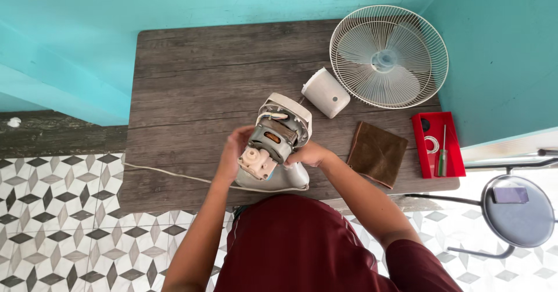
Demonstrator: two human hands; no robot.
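The exposed grey fan motor with its white plastic gearbox and cream housing plate [273, 144] rests near the front edge of the dark wood-grain tabletop [192, 71], directly in front of the person. The assembly lies tilted on its white stand neck, with the gearbox end pointing toward the person; this orientation appears chosen to present the motor body to view from above.

The left hand [235, 147] is curled against the left side of the motor, fingers bent around it, apparently steadying the unit. The right hand [308, 154] is closed against the right side, near the base of the housing; how firmly its fingers close cannot be determined, as they are partly hidden by the motor. Both hands together brace the assembly so it does not roll.

A thin white power cord [168, 173] runs from the unit off the left table edge. The removed white cylindrical rear motor cover [325, 92] lies just behind the motor. The round white wire fan guard [388, 56] lies at the back right corner. A brown square cloth [378, 152] lies to the right of the right hand. A red plastic tray [456, 164] beside it holds a screwdriver with a green and red handle [443, 151], kept well apart from the work area.
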